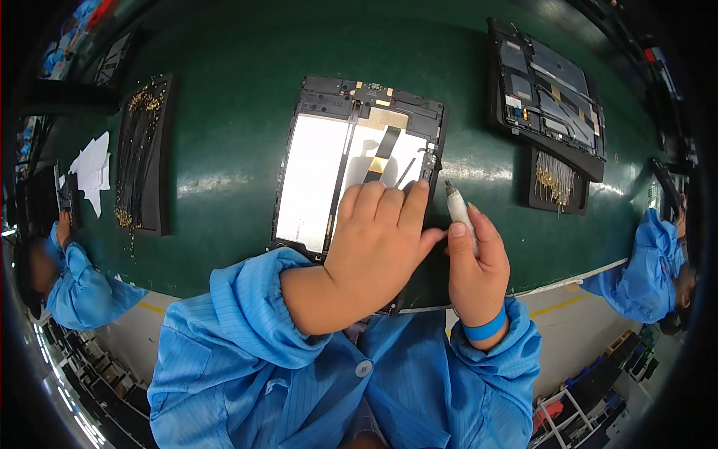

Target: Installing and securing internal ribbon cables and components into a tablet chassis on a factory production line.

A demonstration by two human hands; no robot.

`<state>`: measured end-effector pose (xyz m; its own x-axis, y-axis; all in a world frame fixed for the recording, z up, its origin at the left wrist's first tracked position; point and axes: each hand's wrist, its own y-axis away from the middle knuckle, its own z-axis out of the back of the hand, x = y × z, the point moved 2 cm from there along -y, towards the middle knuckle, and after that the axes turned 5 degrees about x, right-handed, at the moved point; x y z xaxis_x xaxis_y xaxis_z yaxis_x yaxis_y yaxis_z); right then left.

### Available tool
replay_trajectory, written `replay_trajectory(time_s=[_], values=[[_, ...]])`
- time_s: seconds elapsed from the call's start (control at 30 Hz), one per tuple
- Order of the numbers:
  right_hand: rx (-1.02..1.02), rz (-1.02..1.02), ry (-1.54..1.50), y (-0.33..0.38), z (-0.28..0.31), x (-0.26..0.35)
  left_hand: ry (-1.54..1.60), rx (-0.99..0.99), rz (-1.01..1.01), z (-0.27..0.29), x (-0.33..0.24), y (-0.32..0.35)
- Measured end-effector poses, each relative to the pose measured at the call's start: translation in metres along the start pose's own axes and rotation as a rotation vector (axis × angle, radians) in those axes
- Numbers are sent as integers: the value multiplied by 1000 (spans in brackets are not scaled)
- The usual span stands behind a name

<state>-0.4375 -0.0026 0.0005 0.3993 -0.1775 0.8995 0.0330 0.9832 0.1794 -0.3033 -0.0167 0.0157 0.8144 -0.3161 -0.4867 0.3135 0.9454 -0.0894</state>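
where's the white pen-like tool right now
In the head view the white pen-like tool is right of centre, upright in the right hand, just off the right edge of the opened tablet frame that the left hand presses down.

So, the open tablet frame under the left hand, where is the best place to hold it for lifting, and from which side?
Probably by the bare black rim of the tablet frame on its left long edge, coming from the person's left. That edge lies free on the green mat, while the left hand covers the lower right part and the right hand holds a pen-like tool there. The middle shows a flex cable, better left untouched.
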Motion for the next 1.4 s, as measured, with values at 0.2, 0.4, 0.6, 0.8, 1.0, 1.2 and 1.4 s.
replay_trajectory(time_s=[0.2, 0.4, 0.6, 0.8, 1.0, 1.2, 1.4], values=[[23, 152, 128, -14, 3, 6, -29, -76, 0, -8, -3, -5], [90, 172, 141, -27, 0, 6, -40, -85, -4, -15, 0, -7], [152, -12, -105, -35, 4, 0, -46, -20, 5, -13, -3, -8], [213, -77, -101, -39, 6, 4, -31, -17, -7, -14, 0, -6], [243, -138, -224, -39, 6, 4, -13, 6, 2, -11, 1, -8], [254, -171, -195, -39, 7, 6, -8, 29, 7, -10, 1, -7], [271, -185, -173, -41, 7, 7, 2, 10, 9, -10, 2, -6]])
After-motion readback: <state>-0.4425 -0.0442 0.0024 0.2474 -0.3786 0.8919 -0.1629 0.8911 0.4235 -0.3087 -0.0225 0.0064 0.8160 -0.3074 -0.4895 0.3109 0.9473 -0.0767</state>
